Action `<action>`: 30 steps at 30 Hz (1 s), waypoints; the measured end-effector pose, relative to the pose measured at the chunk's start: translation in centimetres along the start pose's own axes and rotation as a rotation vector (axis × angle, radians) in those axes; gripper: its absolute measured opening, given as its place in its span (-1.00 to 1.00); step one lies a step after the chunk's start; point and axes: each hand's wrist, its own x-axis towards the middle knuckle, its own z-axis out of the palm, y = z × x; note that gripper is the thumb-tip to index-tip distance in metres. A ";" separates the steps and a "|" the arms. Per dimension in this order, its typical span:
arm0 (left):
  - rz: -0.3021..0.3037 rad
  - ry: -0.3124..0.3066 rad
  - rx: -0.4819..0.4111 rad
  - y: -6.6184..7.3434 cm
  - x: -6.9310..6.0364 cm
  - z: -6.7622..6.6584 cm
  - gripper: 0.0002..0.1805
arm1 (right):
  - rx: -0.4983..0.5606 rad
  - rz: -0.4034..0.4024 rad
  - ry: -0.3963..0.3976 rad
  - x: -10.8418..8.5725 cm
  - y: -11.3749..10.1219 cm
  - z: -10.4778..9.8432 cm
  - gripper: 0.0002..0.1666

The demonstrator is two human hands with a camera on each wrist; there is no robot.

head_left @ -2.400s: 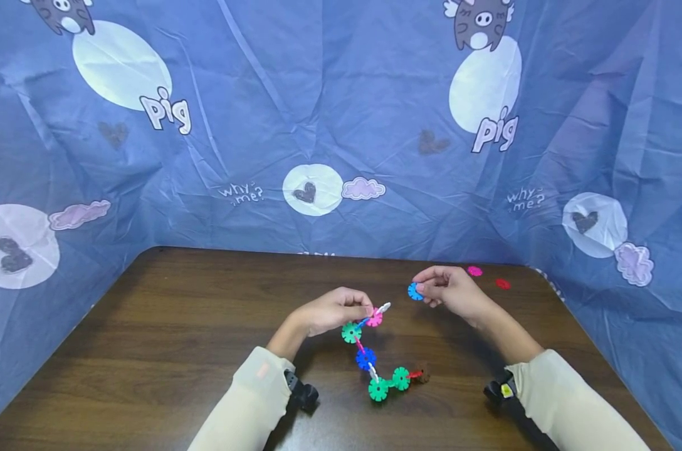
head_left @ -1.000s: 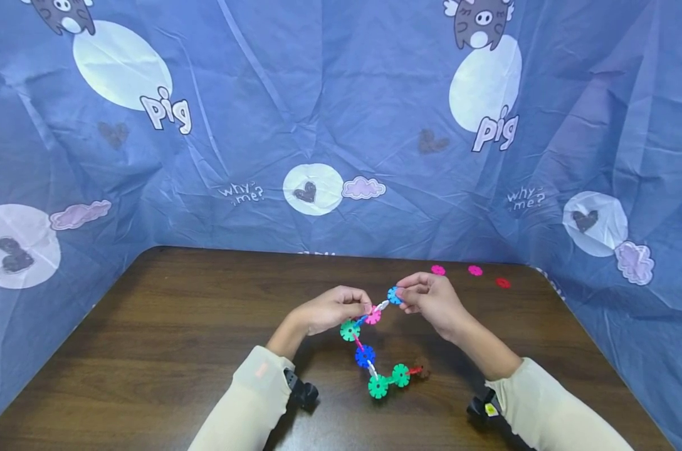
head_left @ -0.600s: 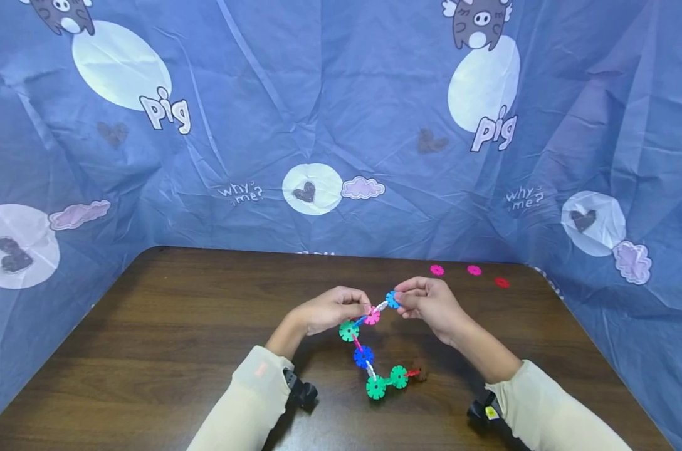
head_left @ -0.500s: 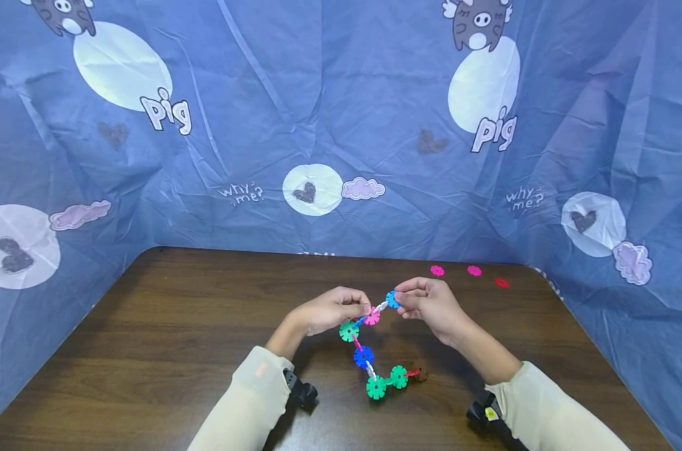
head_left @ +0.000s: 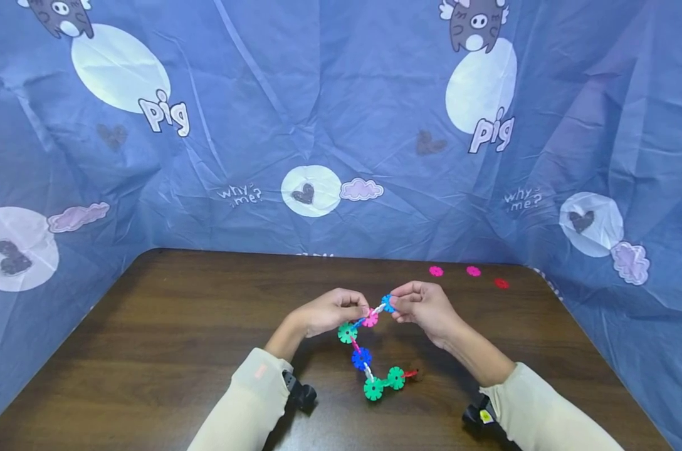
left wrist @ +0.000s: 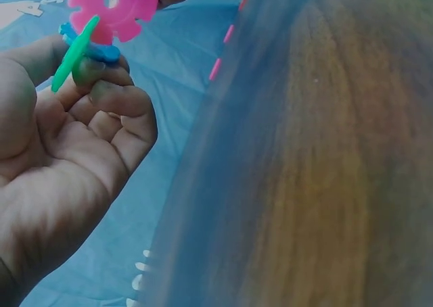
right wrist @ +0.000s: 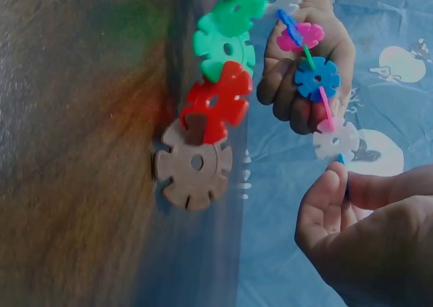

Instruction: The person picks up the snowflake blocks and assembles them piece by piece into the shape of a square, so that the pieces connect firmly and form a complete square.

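1. Disc chain, most of it dangling below the pink disc: I'd call it light, stiff in each disc, wobbly at the joints.
2. Left hand: fingertips pinching the chain right at the pink disc.
3. Right hand: thumb and fingers gripping the light-blue disc, just right of the pink disc.
4. I'd hold flat faces beside the slots; smooth plastic may slip, and sideways tugs could pop joints.

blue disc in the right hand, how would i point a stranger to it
At the brown table, find the chain of notched discs. Follow it up to the right hand. The blue disc is pinched there, beyond a white disc, and is lighter than the dark blue disc lower in the chain.
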 end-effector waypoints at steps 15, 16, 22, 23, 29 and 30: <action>0.011 0.006 0.000 -0.2 -0.1 -0.2 -0.80 | -0.023 -0.032 0.041 0.5 -0.1 0.7 -0.83; -0.004 0.004 -0.011 -0.2 -0.2 -0.1 -0.80 | -0.025 -0.027 0.031 0.6 0.0 0.6 -0.82; -0.071 0.019 -0.011 -0.2 -0.2 0.0 -0.85 | 0.004 0.013 -0.024 0.7 0.7 0.3 -0.80; -0.077 0.027 0.000 -0.2 -0.2 -0.1 -0.86 | 0.014 0.015 -0.034 0.7 0.8 0.3 -0.78; -0.103 0.053 0.068 -0.2 -0.3 -0.6 -0.87 | 0.024 0.020 -0.073 1.0 1.0 0.2 -0.69; -0.104 0.059 0.075 -0.2 -0.3 -0.7 -0.86 | 0.022 0.023 -0.081 1.0 1.0 0.3 -0.68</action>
